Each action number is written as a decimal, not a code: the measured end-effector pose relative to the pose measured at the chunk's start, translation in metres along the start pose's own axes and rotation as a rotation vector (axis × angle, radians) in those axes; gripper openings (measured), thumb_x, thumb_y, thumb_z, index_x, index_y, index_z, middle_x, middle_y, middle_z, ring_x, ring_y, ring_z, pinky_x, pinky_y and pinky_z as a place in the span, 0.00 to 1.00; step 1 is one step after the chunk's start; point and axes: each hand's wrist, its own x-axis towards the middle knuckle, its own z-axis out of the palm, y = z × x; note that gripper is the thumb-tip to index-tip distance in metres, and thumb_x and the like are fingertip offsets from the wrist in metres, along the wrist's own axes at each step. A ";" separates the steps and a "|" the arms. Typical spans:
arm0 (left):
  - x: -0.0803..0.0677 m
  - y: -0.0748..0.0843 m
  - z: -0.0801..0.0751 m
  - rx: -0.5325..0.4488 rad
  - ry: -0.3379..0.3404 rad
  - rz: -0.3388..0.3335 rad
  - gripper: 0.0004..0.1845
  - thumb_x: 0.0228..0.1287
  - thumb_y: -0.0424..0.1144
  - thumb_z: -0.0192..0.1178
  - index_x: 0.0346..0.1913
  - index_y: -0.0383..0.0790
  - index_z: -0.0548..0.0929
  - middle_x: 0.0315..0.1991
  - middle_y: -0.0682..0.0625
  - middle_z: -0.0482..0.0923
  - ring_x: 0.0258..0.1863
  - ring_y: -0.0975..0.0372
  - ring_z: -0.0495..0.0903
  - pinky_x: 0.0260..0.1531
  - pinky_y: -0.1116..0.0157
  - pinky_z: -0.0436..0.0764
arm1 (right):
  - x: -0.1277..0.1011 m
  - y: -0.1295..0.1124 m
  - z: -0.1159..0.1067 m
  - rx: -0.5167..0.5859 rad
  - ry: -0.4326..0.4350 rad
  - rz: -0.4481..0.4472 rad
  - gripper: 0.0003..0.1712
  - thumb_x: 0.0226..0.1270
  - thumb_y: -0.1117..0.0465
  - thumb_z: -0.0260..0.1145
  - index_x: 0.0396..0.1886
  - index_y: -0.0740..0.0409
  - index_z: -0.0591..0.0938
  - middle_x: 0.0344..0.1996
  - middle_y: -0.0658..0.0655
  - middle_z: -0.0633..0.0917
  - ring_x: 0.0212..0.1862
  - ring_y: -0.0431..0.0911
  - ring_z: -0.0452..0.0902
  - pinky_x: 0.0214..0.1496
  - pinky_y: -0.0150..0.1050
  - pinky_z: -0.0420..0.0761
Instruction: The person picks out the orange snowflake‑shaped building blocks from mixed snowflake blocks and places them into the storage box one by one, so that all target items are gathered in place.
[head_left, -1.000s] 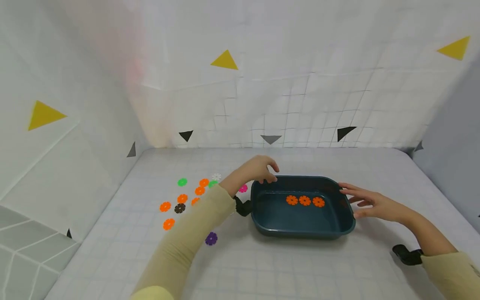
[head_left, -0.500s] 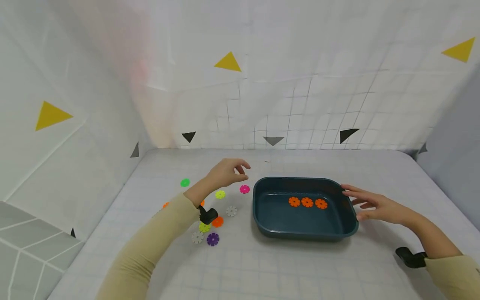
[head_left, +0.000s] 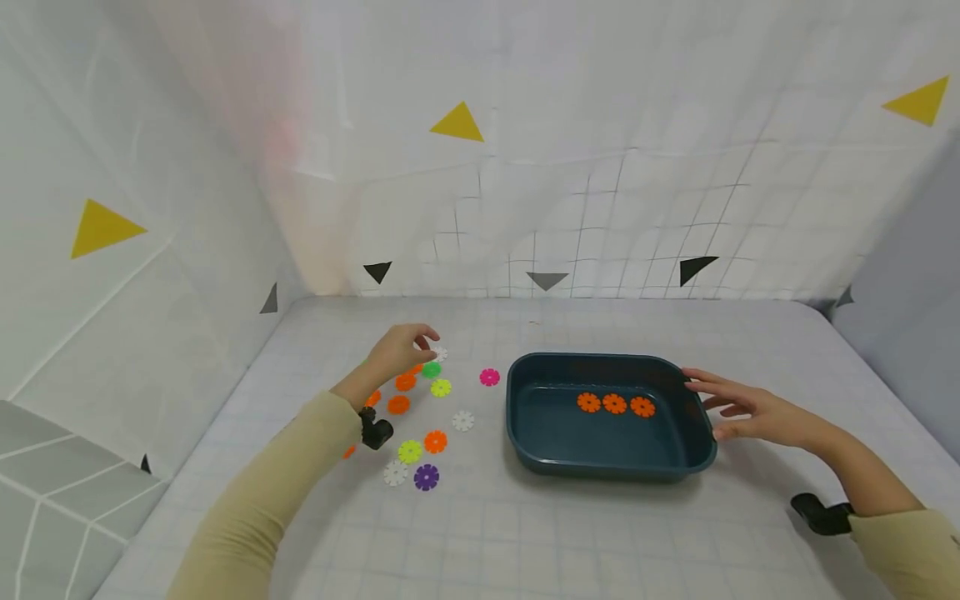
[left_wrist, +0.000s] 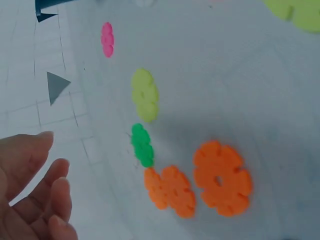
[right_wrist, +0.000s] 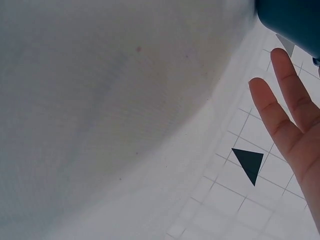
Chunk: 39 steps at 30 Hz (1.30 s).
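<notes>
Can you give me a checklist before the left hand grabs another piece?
1. Left hand free: ok, no disc shows in its fingers.
2. Tray upright, with its open side up: ok.
3. Right hand holding the tray firmly: cannot tell; its fingers are at the right rim, but how hard they press doesn't show.
4. Discs in the tray all one color: ok, three orange ones.
5. All orange discs in the tray: not ok, loose orange discs lie on the table.
6. Every loose disc in full sight: not ok, the left arm partly covers some.

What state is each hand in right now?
Left hand: open, holding nothing.
Right hand: open, at the right end of the blue tray, not gripping it.
</notes>
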 end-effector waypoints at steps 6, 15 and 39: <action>-0.004 -0.016 0.000 -0.063 -0.021 -0.080 0.19 0.60 0.37 0.60 0.54 0.38 0.76 0.44 0.43 0.77 0.37 0.55 0.74 0.39 0.62 0.75 | 0.000 0.001 0.000 -0.005 0.004 0.012 0.37 0.60 0.66 0.62 0.69 0.60 0.58 0.65 0.25 0.51 0.52 0.27 0.66 0.43 0.37 0.74; 0.000 -0.036 0.007 -0.083 -0.074 -0.194 0.22 0.59 0.36 0.60 0.57 0.36 0.73 0.52 0.39 0.72 0.46 0.51 0.73 0.48 0.57 0.74 | -0.001 -0.002 0.000 0.004 0.008 0.019 0.37 0.60 0.66 0.61 0.68 0.61 0.58 0.65 0.25 0.51 0.52 0.28 0.66 0.43 0.37 0.74; 0.009 -0.042 0.015 -0.064 -0.115 -0.250 0.16 0.57 0.37 0.62 0.48 0.38 0.74 0.47 0.41 0.74 0.42 0.54 0.73 0.43 0.60 0.73 | 0.000 -0.002 0.001 0.000 0.003 0.032 0.37 0.60 0.65 0.62 0.68 0.62 0.58 0.65 0.25 0.50 0.52 0.30 0.67 0.44 0.41 0.74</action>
